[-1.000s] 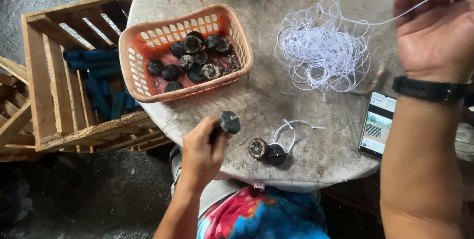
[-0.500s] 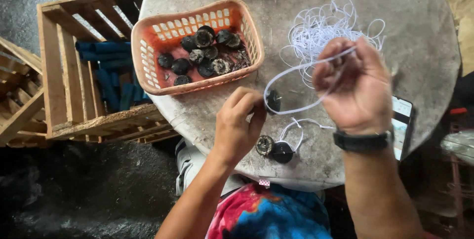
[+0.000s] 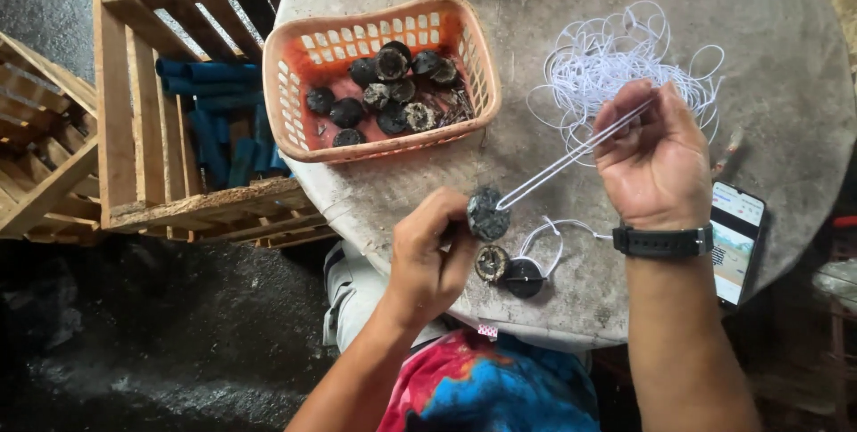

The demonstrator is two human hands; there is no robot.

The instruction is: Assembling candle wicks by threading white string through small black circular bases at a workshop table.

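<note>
Here, left hand (image 3: 427, 258) pinching dark round disc (image 3: 487, 213) (rough, grimy), right hand (image 3: 654, 160) fingers gripping taut white cord (image 3: 571, 160)

Rough workshop: wooden crates (image 3: 178, 128), worn table (image 3: 553, 111)

The left hand (image 3: 428, 258) covers part of the dark round piece (image 3: 487, 213), so its grip point stays hidden. The right hand (image 3: 656, 160) hides where the white cord (image 3: 571, 160) ends. The phone (image 3: 737, 240) screen is too small to make out. The desk (image 3: 571, 75) is cut off at the top edge.
</note>
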